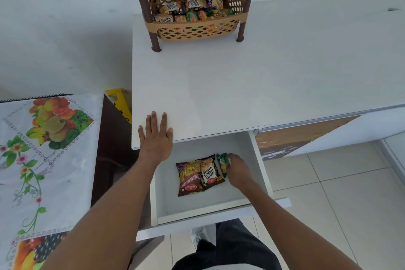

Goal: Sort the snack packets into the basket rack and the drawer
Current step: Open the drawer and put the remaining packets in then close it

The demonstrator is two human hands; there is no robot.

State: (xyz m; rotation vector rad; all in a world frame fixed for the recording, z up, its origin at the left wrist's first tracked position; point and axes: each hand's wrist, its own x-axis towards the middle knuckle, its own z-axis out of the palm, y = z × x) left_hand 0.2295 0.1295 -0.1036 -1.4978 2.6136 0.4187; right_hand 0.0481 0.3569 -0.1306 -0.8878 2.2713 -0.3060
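A: Down in the open drawer (260, 160), toward its right wall, the right hand (237, 171) is on the green packet (223, 163), fingers curled over its right edge. Whether it's actually pinching or just resting there, can't tell.

B: Left hand?

A: Left hand (155, 136) lies flat and open on the front left corner of the white counter (241, 85), holding nothing.

B: Other packets?

A: Salted peanuts packet (209, 172) touches the green one on its left; the maroon snack packet (189, 178) sits under the peanuts' left edge. More packets fill the lower basket of the basket rack (197, 6) at the counter's back edge.

B: Handling?

A: Probably light, thin foil, puffy, crinkly, a bit slick. Contents likely crush if squeezed. Best grip would be a pinch on a sealed end or a side edge, not the belly.

B: Anything in the way?

A: The counter's front edge overhangs the drawer's back part, so a lift out needs to come forward first. The right wall is close to the hand. A table with a fruit-print cloth (43, 149) stands well to the left, clear.
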